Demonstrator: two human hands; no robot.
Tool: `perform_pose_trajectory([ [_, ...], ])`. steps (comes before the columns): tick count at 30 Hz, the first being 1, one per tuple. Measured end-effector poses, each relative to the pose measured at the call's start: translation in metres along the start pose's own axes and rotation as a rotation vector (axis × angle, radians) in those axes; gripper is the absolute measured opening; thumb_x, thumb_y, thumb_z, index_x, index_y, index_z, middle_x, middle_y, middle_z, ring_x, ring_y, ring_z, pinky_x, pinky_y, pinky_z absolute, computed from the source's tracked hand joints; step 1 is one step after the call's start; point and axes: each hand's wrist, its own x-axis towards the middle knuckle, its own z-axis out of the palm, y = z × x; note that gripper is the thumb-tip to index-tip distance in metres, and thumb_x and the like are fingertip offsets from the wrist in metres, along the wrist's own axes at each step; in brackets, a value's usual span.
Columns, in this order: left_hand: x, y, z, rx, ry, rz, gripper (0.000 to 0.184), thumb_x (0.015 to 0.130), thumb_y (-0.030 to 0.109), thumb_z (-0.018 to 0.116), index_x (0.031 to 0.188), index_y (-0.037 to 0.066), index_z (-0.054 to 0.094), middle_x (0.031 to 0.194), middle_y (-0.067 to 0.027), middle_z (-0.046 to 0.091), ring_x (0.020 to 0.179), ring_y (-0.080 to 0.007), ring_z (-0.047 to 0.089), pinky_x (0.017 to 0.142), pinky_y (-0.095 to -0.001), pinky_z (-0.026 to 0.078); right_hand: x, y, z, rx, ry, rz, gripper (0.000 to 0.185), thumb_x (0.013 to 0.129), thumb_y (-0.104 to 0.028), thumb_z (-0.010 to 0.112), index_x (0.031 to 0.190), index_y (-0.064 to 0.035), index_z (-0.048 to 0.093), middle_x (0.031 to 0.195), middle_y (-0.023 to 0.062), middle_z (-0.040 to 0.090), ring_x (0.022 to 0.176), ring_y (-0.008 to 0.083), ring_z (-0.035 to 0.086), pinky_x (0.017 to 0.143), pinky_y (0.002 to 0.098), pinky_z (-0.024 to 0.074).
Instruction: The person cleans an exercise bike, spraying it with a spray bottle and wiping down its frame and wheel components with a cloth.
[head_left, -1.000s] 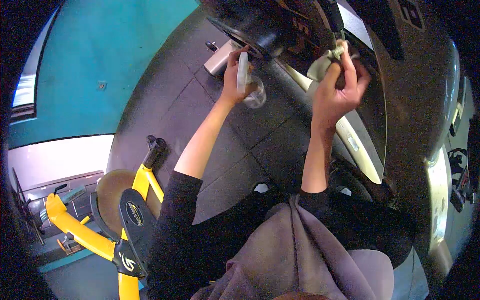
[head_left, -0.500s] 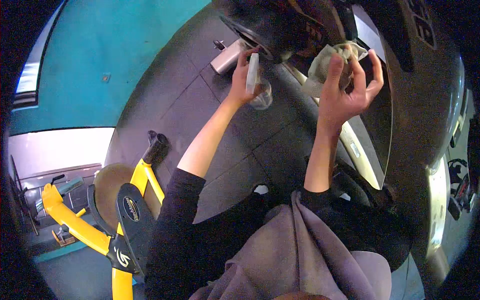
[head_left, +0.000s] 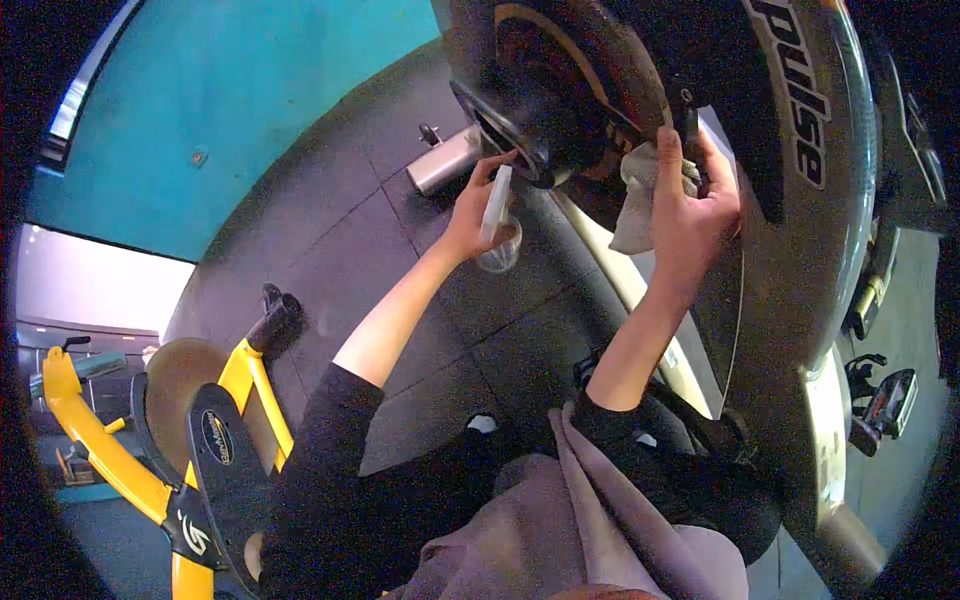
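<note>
My left hand [head_left: 474, 215] is wrapped round a spray bottle with a white top [head_left: 497, 198] and a clear body [head_left: 500, 250], close to the round black part [head_left: 500, 125] of a large machine. A pale cloth [head_left: 637, 200] is in my right hand [head_left: 697, 205], pinched between thumb and fingers. The cloth and fingertips are at the dark inner edge of the machine's housing [head_left: 830, 250], which bears the letters "pulse". Whether the cloth presses on that edge is hard to tell.
At the lower left stands a yellow and black exercise bike [head_left: 120, 450]. A pale cylindrical foot [head_left: 443, 163] lies near the round black part. A light frame bar [head_left: 690, 370] slants below my right hand. More equipment [head_left: 885, 408] is at the right.
The view has shifted, bringing more of the machine and its lettering in. My right hand has moved lower and closer to the housing, its fingers less spread. My left hand still holds the bottle.
</note>
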Motion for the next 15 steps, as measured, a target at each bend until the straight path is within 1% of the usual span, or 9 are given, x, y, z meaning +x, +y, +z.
perform_pose_trajectory([
  [1, -0.001, 0.001, 0.000, 0.006, -0.010, -0.008, 0.032, 0.053, 0.018, 0.071, 0.071, 0.006, 0.047, 0.128, -0.0225, 0.044, 0.128, -0.0390, 0.037, 0.099, -0.0441, 0.037, 0.000, -0.002, 0.001, -0.006, -0.005, -0.023, 0.054, 0.081, -0.044, 0.071, 0.108, 0.0027, 0.064, 0.088, 0.0119, 0.069, 0.076, 0.0159, 0.066, 0.072, 0.0311, 0.0513],
  [2, -0.002, 0.001, 0.000, 0.007, -0.008, -0.014, 0.032, 0.053, 0.018, 0.071, 0.071, 0.006, 0.047, 0.128, -0.0225, 0.044, 0.128, -0.0390, 0.037, 0.099, -0.0441, 0.037, 0.000, -0.001, 0.002, -0.007, -0.010, -0.020, 0.054, 0.081, -0.044, 0.071, 0.108, 0.0027, 0.064, 0.088, 0.0119, 0.069, 0.076, 0.0159, 0.066, 0.072, 0.0311, 0.0513],
  [4, -0.002, 0.000, 0.001, -0.043, 0.027, 0.011, 0.031, 0.054, 0.020, 0.070, 0.071, 0.006, 0.048, 0.122, -0.0219, 0.047, 0.129, -0.0387, 0.036, 0.097, -0.0450, 0.038, 0.000, 0.001, 0.005, -0.050, 0.067, -0.137, 0.054, 0.082, -0.042, 0.071, 0.111, 0.0027, 0.063, 0.097, 0.0150, 0.068, 0.079, 0.0184, 0.066, 0.072, 0.0318, 0.0515],
  [5, -0.001, -0.001, 0.001, -0.042, 0.031, 0.006, 0.031, 0.054, 0.020, 0.070, 0.071, 0.006, 0.048, 0.122, -0.0219, 0.047, 0.129, -0.0387, 0.036, 0.097, -0.0450, 0.038, -0.001, -0.003, 0.005, -0.112, 0.067, -0.171, 0.056, 0.083, -0.044, 0.069, 0.114, 0.0019, 0.062, 0.103, 0.0183, 0.066, 0.086, 0.0247, 0.066, 0.076, 0.0345, 0.0505],
  [6, -0.001, -0.001, 0.000, -0.011, 0.012, 0.014, 0.032, 0.055, 0.021, 0.070, 0.070, 0.006, 0.048, 0.122, -0.0219, 0.047, 0.129, -0.0386, 0.036, 0.097, -0.0450, 0.038, -0.001, -0.001, 0.005, -0.112, 0.062, -0.172, 0.056, 0.083, -0.044, 0.069, 0.114, 0.0019, 0.062, 0.103, 0.0183, 0.066, 0.086, 0.0247, 0.066, 0.076, 0.0345, 0.0505],
  [8, -0.001, -0.006, -0.002, 0.020, -0.003, 0.019, 0.032, 0.055, 0.022, 0.070, 0.070, 0.005, 0.048, 0.122, -0.0219, 0.047, 0.129, -0.0385, 0.036, 0.097, -0.0450, 0.038, 0.000, 0.003, 0.006, -0.238, 0.115, -0.260, 0.057, 0.084, -0.047, 0.065, 0.116, 0.0002, 0.061, 0.104, 0.0203, 0.065, 0.094, 0.0314, 0.063, 0.081, 0.0380, 0.0483],
  [10, -0.003, -0.012, -0.002, 0.035, -0.040, 0.046, 0.033, 0.057, 0.026, 0.070, 0.072, 0.005, 0.048, 0.128, -0.0223, 0.044, 0.127, -0.0391, 0.038, 0.098, -0.0448, 0.037, 0.000, 0.002, 0.006, -0.253, 0.109, -0.258, 0.057, 0.085, -0.048, 0.064, 0.116, -0.0002, 0.061, 0.104, 0.0206, 0.064, 0.095, 0.0332, 0.062, 0.083, 0.0391, 0.0473],
  [11, -0.003, -0.011, -0.002, 0.032, -0.039, 0.046, 0.033, 0.057, 0.026, 0.070, 0.072, 0.005, 0.048, 0.128, -0.0223, 0.044, 0.127, -0.0391, 0.038, 0.098, -0.0448, 0.037, 0.000, 0.002, 0.006, -0.268, 0.108, -0.254, 0.057, 0.085, -0.048, 0.062, 0.116, -0.0006, 0.061, 0.103, 0.0209, 0.064, 0.097, 0.0349, 0.060, 0.084, 0.0402, 0.0463],
  [15, -0.002, -0.004, 0.000, -0.023, 0.012, 0.010, 0.039, 0.059, 0.033, 0.069, 0.076, 0.003, 0.051, 0.133, -0.0222, 0.043, 0.123, -0.0395, 0.042, 0.098, -0.0443, 0.037, -0.002, 0.004, 0.011, -0.277, 0.164, -0.264, 0.054, 0.087, -0.047, 0.060, 0.114, -0.0007, 0.061, 0.106, 0.0207, 0.063, 0.098, 0.0350, 0.060, 0.085, 0.0403, 0.0465],
])
